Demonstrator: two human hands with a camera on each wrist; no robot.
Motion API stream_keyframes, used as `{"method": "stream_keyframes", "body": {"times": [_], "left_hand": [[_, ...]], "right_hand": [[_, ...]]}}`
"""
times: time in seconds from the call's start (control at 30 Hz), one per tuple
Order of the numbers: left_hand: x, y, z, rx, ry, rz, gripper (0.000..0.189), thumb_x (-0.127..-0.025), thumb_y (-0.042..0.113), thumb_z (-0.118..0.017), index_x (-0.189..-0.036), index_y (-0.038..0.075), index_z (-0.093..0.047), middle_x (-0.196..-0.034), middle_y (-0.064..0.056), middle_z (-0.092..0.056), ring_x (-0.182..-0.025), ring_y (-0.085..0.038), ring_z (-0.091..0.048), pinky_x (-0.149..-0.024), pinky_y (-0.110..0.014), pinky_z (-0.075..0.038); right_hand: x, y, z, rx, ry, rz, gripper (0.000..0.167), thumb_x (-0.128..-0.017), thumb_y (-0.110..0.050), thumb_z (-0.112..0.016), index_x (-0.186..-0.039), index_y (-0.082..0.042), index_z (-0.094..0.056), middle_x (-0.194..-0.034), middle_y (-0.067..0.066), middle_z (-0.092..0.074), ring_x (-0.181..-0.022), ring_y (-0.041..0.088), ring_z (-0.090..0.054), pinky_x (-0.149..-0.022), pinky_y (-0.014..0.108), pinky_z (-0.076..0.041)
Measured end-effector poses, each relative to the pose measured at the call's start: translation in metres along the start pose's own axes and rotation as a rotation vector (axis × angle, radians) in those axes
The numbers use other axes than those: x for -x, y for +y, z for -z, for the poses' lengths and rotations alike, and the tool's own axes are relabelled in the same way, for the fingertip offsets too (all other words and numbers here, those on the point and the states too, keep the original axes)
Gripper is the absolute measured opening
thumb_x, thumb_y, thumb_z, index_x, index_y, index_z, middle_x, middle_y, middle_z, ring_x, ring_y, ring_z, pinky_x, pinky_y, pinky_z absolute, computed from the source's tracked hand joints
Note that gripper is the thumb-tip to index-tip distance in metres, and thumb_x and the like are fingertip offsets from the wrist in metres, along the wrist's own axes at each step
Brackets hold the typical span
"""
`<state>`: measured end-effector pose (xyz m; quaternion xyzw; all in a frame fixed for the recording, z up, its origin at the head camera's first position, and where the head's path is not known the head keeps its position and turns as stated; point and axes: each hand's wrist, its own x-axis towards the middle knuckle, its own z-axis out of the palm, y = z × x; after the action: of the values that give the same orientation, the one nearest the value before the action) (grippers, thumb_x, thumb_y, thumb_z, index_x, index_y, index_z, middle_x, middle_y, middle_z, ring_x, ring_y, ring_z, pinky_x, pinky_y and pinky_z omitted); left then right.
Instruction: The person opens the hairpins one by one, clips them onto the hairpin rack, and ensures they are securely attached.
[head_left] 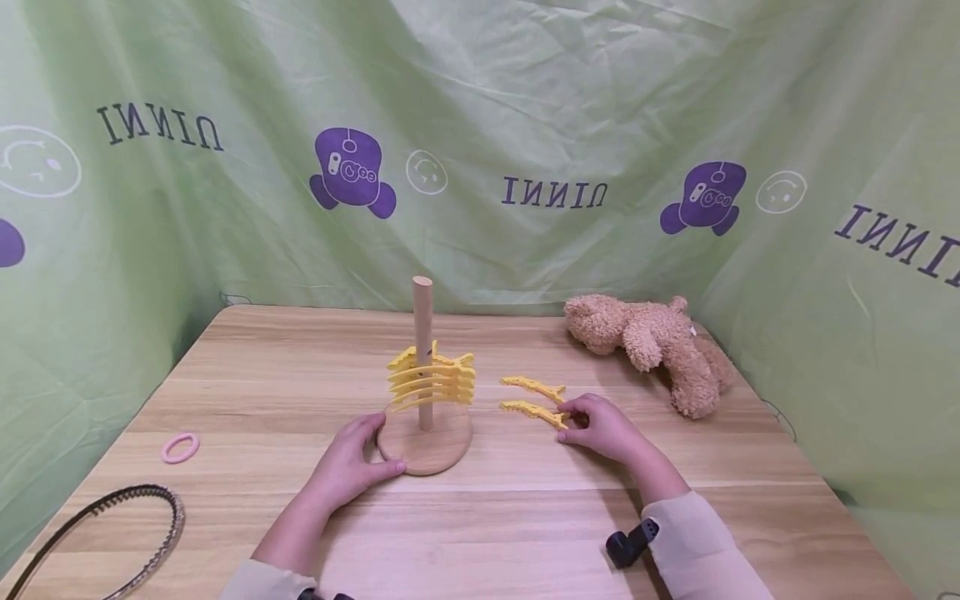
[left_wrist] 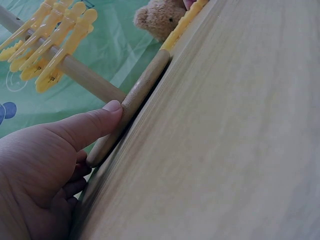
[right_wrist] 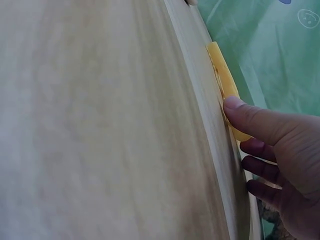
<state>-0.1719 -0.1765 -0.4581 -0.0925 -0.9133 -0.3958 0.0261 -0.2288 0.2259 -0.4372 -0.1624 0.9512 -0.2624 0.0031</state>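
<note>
A wooden stand with an upright post (head_left: 423, 312) and a round base (head_left: 442, 454) has several yellow alligator hair clips (head_left: 450, 383) clamped across the post, one above another. My left hand (head_left: 348, 462) holds the left edge of that base, its thumb (left_wrist: 102, 120) on the rim. To the right of the stand, two more yellow hair clips lie side by side on the table, a far one (head_left: 528, 383) and a near one (head_left: 528, 408). My right hand (head_left: 603, 429) pinches the right end of the near clip between thumb and fingers; the far clip's end sits close to the fingertips.
A brown teddy bear (head_left: 652, 337) lies at the back right of the wooden table (head_left: 480, 525). On the left are a pink ring (head_left: 181, 448) and a dark toothed headband (head_left: 177, 512). Green printed cloth (head_left: 480, 250) hangs behind and at both sides.
</note>
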Motion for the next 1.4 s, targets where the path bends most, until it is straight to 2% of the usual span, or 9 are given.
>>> {"method": "stream_keyframes", "body": {"times": [0.13,0.3,0.47,0.63,0.77,0.97,1.13,1.4], "left_hand": [[0.0,0.0,0.0,-0.004,0.0,0.0,0.089,-0.073,0.037,-0.085,-0.139,-0.009,-0.046,-0.144,-0.028,-0.047,-0.136,-0.046,-0.04,-0.116,-0.059,-0.031],[-0.001,0.001,0.0,-0.003,0.0,-0.003,0.088,-0.073,0.035,-0.085,-0.139,-0.01,-0.046,-0.143,-0.028,-0.048,-0.136,-0.047,-0.04,-0.115,-0.059,-0.031],[0.0,0.002,0.0,-0.003,-0.005,0.008,0.088,-0.074,0.034,-0.085,-0.139,-0.01,-0.046,-0.144,-0.029,-0.047,-0.137,-0.047,-0.039,-0.115,-0.059,-0.031],[0.0,0.003,0.0,0.0,-0.007,0.017,0.088,-0.074,0.034,-0.084,-0.14,-0.01,-0.045,-0.144,-0.029,-0.046,-0.137,-0.047,-0.038,-0.116,-0.059,-0.03],[0.0,0.002,0.0,-0.005,-0.007,0.019,0.088,-0.074,0.035,-0.084,-0.14,-0.009,-0.045,-0.144,-0.028,-0.046,-0.137,-0.046,-0.039,-0.116,-0.059,-0.031],[-0.001,0.002,0.0,-0.002,-0.014,0.026,0.089,-0.075,0.036,-0.084,-0.141,-0.009,-0.044,-0.145,-0.028,-0.045,-0.138,-0.046,-0.038,-0.116,-0.059,-0.03],[-0.001,0.001,0.0,0.002,-0.012,0.022,0.089,-0.075,0.035,-0.084,-0.141,-0.009,-0.045,-0.145,-0.028,-0.046,-0.138,-0.046,-0.038,-0.116,-0.059,-0.03],[-0.001,0.001,0.0,-0.002,-0.009,0.021,0.089,-0.074,0.036,-0.084,-0.141,-0.009,-0.045,-0.145,-0.028,-0.046,-0.138,-0.046,-0.038,-0.116,-0.059,-0.03]], "right_hand": [[-0.001,0.0,0.0,0.013,-0.009,0.009,0.044,-0.079,-0.028,-0.081,-0.115,-0.005,-0.07,-0.106,0.01,-0.067,-0.097,0.022,-0.06,-0.092,0.044,-0.05],[0.001,-0.002,0.001,-0.008,-0.004,0.01,0.042,-0.079,-0.029,-0.081,-0.113,-0.006,-0.07,-0.107,0.012,-0.067,-0.101,0.027,-0.061,-0.096,0.05,-0.049],[0.004,-0.009,0.009,-0.069,-0.004,-0.001,0.042,-0.083,-0.025,-0.077,-0.118,-0.004,-0.068,-0.118,0.019,-0.067,-0.112,0.038,-0.062,-0.102,0.056,-0.046],[0.004,-0.021,0.023,-0.113,0.025,0.045,0.04,-0.088,-0.018,-0.071,-0.122,0.001,-0.064,-0.124,0.025,-0.064,-0.113,0.044,-0.061,-0.1,0.06,-0.047],[0.003,-0.033,0.036,-0.107,0.072,0.098,0.04,-0.09,-0.019,-0.069,-0.123,0.002,-0.064,-0.124,0.025,-0.064,-0.114,0.043,-0.061,-0.099,0.06,-0.048],[0.002,-0.056,0.059,-0.041,0.126,0.19,0.036,-0.09,-0.018,-0.07,-0.119,0.001,-0.067,-0.117,0.021,-0.069,-0.11,0.039,-0.064,-0.093,0.055,-0.052],[0.0,-0.077,0.076,0.007,0.13,0.236,0.034,-0.091,-0.018,-0.069,-0.12,-0.001,-0.068,-0.117,0.018,-0.069,-0.108,0.035,-0.065,-0.089,0.052,-0.054],[-0.011,-0.103,0.088,-0.011,0.141,0.309,0.029,-0.091,-0.014,-0.068,-0.117,0.0,-0.069,-0.112,0.016,-0.07,-0.103,0.032,-0.066,-0.085,0.048,-0.056]]}}
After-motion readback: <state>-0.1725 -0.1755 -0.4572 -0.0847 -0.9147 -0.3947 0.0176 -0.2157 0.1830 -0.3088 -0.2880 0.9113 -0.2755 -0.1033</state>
